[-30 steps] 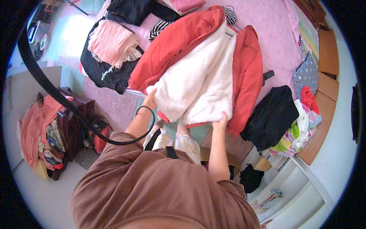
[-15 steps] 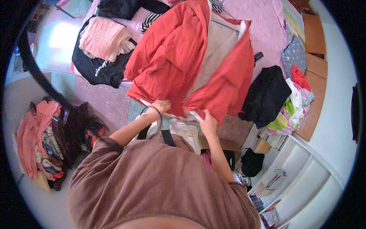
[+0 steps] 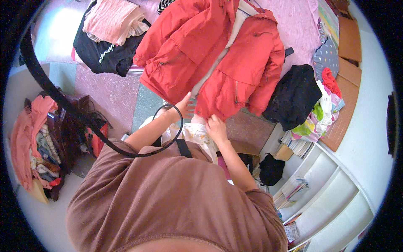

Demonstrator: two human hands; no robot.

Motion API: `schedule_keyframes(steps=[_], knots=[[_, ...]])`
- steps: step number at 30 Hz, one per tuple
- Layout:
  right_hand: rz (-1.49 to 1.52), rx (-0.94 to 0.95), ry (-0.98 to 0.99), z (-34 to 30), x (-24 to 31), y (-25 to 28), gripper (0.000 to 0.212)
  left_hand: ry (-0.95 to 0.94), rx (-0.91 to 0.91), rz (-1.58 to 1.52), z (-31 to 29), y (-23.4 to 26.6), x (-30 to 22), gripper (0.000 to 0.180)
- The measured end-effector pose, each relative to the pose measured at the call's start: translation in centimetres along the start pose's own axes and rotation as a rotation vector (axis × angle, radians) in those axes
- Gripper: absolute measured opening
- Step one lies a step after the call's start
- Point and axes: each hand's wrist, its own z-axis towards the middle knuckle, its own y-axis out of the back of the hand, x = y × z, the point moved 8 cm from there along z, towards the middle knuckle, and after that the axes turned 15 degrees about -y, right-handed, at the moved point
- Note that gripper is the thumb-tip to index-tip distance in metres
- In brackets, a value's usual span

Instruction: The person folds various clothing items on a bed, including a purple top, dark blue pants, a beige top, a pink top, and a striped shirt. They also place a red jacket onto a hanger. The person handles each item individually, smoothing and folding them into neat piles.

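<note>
A red jacket (image 3: 239, 80) with a pale lining lies front side up on the bed, its lower hem hanging toward me over the near edge. At the bottom corner of its right front panel, my right hand (image 3: 215, 128) is closed on the hem. My left hand (image 3: 183, 108) is just below the opening between the two panels, fingers spread and holding nothing. A black cable loop (image 3: 181, 126) hangs in front of my left wrist.
Folded pink cloth (image 3: 110, 21) rests on a black garment (image 3: 100, 54) at the left. Right of the jacket are a black garment (image 3: 294, 96) and a multicoloured clothes pile (image 3: 321, 113). White shelves (image 3: 331, 197) stand lower right; more clothes (image 3: 31, 138) are heaped at far left.
The jacket's front panels have come closer together and lie flatter, covering most of the lining. My left hand has let go of the hem; my right hand has shifted slightly left.
</note>
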Motion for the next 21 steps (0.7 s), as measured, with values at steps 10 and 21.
schedule_keyframes(steps=[10, 21], knots=[[0.379, 0.136, 0.053, 3.5, -0.6, 4.6, 0.029, -0.595, -0.166, 0.312, 0.1, -3.7, -1.4, 0.028], [0.192, 0.564, 0.401, 11.2, 1.9, 1.6, 0.011, -0.887, -0.585, 0.8, -5.0, -7.6, -3.1, 0.02]])
